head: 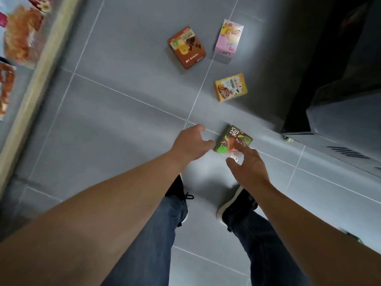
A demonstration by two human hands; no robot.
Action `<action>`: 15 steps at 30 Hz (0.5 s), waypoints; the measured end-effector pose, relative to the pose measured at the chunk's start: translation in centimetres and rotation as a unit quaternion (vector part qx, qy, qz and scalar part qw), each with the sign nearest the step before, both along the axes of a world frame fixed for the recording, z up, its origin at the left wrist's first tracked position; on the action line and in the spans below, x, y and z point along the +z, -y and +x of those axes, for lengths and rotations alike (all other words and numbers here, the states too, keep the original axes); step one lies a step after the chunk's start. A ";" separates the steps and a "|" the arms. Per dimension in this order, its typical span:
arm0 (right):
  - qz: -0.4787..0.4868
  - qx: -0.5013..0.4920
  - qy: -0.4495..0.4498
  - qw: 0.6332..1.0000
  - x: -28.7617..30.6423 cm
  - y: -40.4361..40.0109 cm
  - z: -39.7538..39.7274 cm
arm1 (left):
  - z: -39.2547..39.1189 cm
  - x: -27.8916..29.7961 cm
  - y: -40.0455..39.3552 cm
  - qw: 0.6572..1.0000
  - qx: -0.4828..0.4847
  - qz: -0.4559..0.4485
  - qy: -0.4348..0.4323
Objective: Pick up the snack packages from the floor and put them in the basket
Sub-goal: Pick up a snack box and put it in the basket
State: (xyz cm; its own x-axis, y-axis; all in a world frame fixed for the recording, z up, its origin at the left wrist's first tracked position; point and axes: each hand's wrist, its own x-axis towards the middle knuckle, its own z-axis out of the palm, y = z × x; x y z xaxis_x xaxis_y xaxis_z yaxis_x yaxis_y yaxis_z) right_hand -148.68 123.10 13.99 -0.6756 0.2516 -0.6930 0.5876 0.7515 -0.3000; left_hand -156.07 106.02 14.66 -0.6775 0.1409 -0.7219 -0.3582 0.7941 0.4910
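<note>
While both hands' fingers spread open, right hand (pixel 247 164) touches the "28°C" box (pixel 234 141), left hand (pixel 190 144) alongside.

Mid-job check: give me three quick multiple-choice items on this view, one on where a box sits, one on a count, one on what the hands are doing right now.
1. Where is the green and brown box?
A. beside the pink box
B. between the two hands, just ahead of the shoes
C. on the shelf at left

2. How many snack boxes show on the floor?
A. two
B. four
C. six

3. What state are the hands in?
A. both open around the green and brown box, no firm grip yet
B. the left hand carries the yellow box
C. both are fists held away from any box

Answers:
1 B: it lies between the left hand and the right hand.
2 B: the brown box, pink box, yellow box and the green and brown one.
3 A: fingers are spread at its edges, not closed round it.
</note>
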 end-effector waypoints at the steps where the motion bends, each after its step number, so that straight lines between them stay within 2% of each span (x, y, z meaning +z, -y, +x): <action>1: -0.002 0.001 -0.007 1.000 -1.5 -0.4 -0.4 | -0.3 -1.5 -0.6 1.000 0.004 0.001 0.002; 9: 0.014 0.007 -0.034 0.999 -14.0 -4.8 -3.9 | -2.2 -13.7 -4.2 0.999 0.041 0.004 -0.018; 15: 0.030 -0.070 -0.025 0.997 -22.7 -7.7 -5.1 | -2.7 -22.6 -6.9 0.998 0.054 0.019 -0.035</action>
